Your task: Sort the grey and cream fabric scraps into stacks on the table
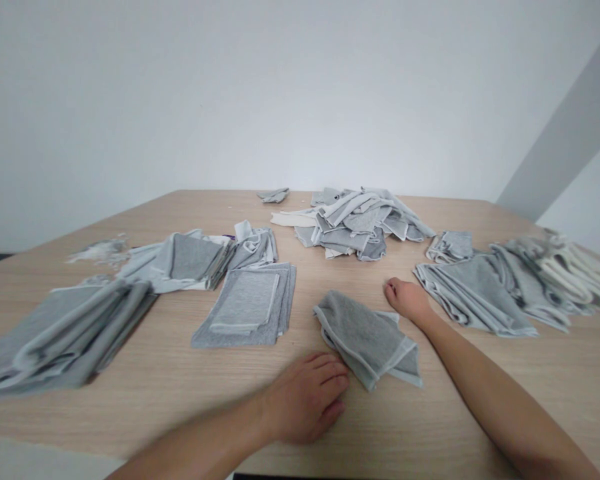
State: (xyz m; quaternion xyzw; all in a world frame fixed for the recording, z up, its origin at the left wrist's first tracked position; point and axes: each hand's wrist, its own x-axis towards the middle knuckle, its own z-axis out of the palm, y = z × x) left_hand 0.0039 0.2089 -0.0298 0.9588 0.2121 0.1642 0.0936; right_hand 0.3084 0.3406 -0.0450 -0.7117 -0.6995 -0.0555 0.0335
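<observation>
A crumpled grey cloth (pixel 365 337) with pale edging lies on the table between my two hands. My left hand (pixel 310 397) rests on the tabletop at its near left side, fingers curled together, with the fingertips close to the cloth's edge. I see no fabric in it. Beyond the cloth's right side, my right hand (pixel 405 298) is loosely closed on the table, apart from the cloth, and nothing shows in it. Left of the cloth is a flat stack of grey cloths (pixel 247 307), a smaller pale-edged piece on top.
At the back sits a heap of grey and white cloths (pixel 355 220), with a small folded piece (pixel 274 195) behind it. Folded cloths (pixel 475 293) fan out on the right; other piles (pixel 75 333) lie left. White lint scraps (pixel 103 251) lie on the wooden table (pixel 190 413).
</observation>
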